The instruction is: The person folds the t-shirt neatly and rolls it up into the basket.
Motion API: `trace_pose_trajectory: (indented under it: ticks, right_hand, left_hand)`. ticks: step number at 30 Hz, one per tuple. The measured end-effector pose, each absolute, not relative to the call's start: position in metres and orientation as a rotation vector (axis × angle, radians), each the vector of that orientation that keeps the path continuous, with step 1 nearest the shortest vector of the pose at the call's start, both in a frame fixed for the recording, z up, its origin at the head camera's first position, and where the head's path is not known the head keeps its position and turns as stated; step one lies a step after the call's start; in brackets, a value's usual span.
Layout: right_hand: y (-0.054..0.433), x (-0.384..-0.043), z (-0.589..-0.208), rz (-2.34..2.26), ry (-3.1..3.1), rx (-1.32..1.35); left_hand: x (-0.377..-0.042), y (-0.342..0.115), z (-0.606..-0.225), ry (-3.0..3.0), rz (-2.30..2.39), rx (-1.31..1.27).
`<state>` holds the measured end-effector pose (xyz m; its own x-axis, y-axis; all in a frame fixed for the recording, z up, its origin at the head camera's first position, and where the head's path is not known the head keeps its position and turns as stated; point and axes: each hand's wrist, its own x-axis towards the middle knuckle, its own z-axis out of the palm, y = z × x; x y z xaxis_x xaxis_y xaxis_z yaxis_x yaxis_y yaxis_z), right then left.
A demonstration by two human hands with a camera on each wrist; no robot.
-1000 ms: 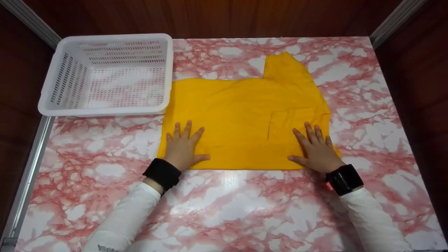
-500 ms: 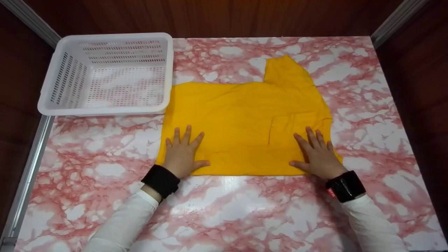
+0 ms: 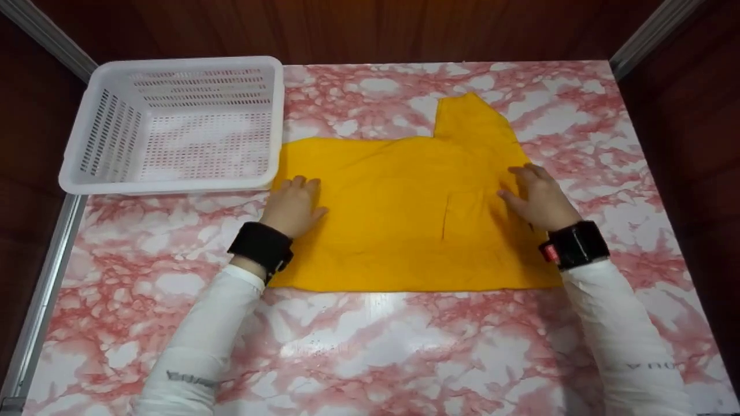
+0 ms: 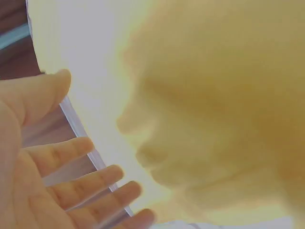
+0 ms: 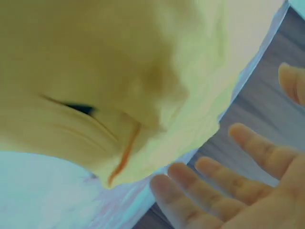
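Note:
A yellow T-shirt (image 3: pixel 381 214) lies flat and folded on the table, a short sleeve pointing to the back at the right, a pocket outline showing. Over its left end is my left hand (image 3: pixel 291 207), fingers loosely bent. Above its right end hovers my right hand (image 3: pixel 543 199), also holding nothing. Each wrist view shows the palm apart from the cloth: my left hand (image 4: pixel 57 176) has its fingers spread, and the fingers of my right hand (image 5: pixel 238 191) are straight. A small dark gap shows in the shirt (image 5: pixel 143 52) in the right wrist view.
A white plastic basket (image 3: pixel 170 188) with slotted walls stands at the back left, its near right corner close to the shirt's left edge. The table (image 3: pixel 381 352) has a red and white marbled top. Dark wooden panels (image 3: pixel 358 29) enclose the back and sides.
The shirt slid slightly toward me under the flat, spread hands. Since then both hands have come up off it and moved toward the back, fingers now loosely bent.

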<state>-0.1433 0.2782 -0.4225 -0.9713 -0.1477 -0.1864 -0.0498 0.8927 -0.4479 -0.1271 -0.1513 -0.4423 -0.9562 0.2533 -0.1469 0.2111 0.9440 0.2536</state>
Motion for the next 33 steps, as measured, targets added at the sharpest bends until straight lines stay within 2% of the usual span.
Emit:
trace_pose_trajectory:
  ticks: [7, 12, 19, 28, 33]
  right_hand:
    - [0.283, -0.207, -0.421, -0.72, 2.832, -0.083]
    - [0.282, -0.231, -0.425, -0.738, 2.852, -0.018]
    - [0.271, -0.244, -0.433, -0.689, 2.936, 0.028]
    - [0.263, -0.247, -0.448, -0.722, 2.953, -0.122]
    - [0.266, -0.251, -0.446, -0.812, 2.972, 0.036]
  left_hand:
    - [-0.177, -0.143, -0.445, 2.993, 0.402, 0.319]
    - [-0.198, -0.135, -0.451, 3.053, 0.35, 0.319]
    - [-0.208, -0.13, -0.458, 3.057, 0.209, 0.164]
    - [-0.205, -0.121, -0.462, 3.008, 0.154, 0.062]
    - [-0.209, -0.119, -0.463, 3.097, 0.164, 0.052]
